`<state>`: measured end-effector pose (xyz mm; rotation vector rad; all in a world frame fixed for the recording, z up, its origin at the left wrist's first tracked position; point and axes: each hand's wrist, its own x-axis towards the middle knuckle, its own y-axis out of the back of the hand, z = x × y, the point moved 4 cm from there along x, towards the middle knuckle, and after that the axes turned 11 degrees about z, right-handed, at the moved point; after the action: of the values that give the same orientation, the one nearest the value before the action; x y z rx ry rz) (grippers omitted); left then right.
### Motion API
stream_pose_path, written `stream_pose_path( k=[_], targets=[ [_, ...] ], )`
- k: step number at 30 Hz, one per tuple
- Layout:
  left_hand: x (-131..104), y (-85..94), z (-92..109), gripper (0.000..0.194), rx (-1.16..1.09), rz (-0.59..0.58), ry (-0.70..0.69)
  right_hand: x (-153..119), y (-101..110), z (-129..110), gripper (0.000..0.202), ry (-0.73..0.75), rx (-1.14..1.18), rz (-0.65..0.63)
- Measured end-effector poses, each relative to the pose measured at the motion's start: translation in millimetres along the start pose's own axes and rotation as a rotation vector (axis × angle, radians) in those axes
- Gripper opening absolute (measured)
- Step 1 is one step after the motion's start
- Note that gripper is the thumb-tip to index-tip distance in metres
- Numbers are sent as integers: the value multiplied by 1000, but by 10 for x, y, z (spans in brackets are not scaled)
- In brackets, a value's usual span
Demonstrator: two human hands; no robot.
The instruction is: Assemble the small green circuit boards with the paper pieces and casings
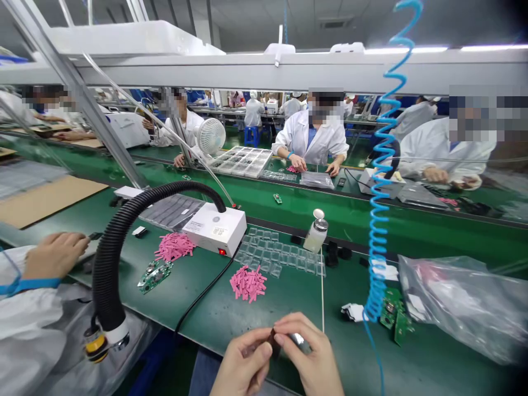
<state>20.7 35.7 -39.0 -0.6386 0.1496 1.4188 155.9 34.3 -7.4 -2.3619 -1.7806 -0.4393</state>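
Note:
Near the front edge of the green bench, my left hand [246, 360] and my right hand [308, 355] meet with thumbs and fingertips pinched together. Between them is a small dark piece [272, 336], mostly covered by the fingers, so its kind cannot be made out. Something shiny and silvery [300, 340] shows behind my right fingers, partly hidden. Just beyond my hands lies a heap of pink strips [248, 284]. Rows of clear square plastic pieces [270, 254] lie farther back, beside a pump bottle [316, 234] with a metal top.
A white box [218, 228] with a black hose [105, 247] stands left, near more pink strips [175, 246] and circuit boards [154, 276]. A coiled blue air hose [377, 236] hangs right, by green boards [394, 316] and a plastic bag [462, 302]. A co-worker's hand [55, 256] rests left.

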Motion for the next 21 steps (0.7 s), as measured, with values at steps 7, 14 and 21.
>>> stream_pose_path(
  k=[7,14,21],
  targets=[
    [-19,13,6,56,32,26,-15,-4,-6,-36,9,20,-28,9],
    [-68,-5,32,57,50,30,-32,-7,14,-67,8,-14,-6,-2],
    [-97,-34,116,53,72,19,-65,1,20,-90,10,6,2,-28]
  ],
)
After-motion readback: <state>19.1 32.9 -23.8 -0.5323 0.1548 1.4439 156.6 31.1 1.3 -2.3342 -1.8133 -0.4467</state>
